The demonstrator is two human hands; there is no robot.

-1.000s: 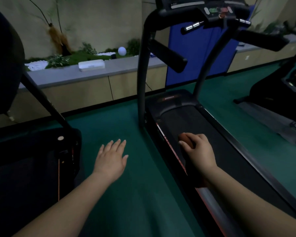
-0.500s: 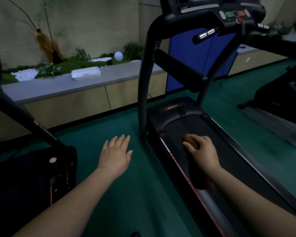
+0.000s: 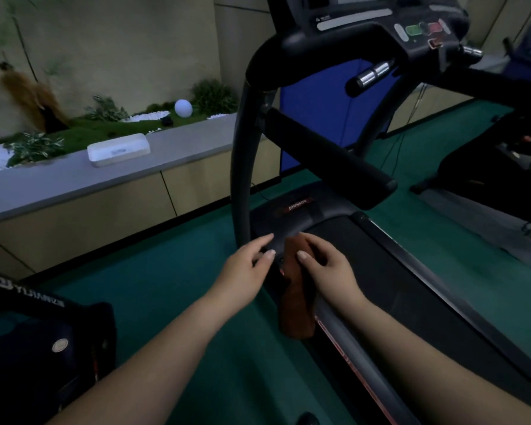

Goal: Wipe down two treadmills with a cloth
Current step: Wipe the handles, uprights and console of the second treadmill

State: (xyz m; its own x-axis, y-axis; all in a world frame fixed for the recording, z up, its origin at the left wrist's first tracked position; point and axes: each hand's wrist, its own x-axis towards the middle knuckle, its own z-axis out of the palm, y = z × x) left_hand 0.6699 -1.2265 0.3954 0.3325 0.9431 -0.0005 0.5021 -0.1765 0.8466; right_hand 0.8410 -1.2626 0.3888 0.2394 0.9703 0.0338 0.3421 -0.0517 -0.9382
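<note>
Cloth [image 3: 298, 289] is hanging over the treadmill [image 3: 390, 271] deck's left edge; I'm gripping it in my right hand [image 3: 328, 265], my left hand [image 3: 246, 271] spreading open beside it.

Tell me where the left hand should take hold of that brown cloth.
Take the upper end of the cloth, beside the right hand, coming from the left with the left hand. The lower part hangs free over the treadmill's side rail, probably harder to control.
</note>
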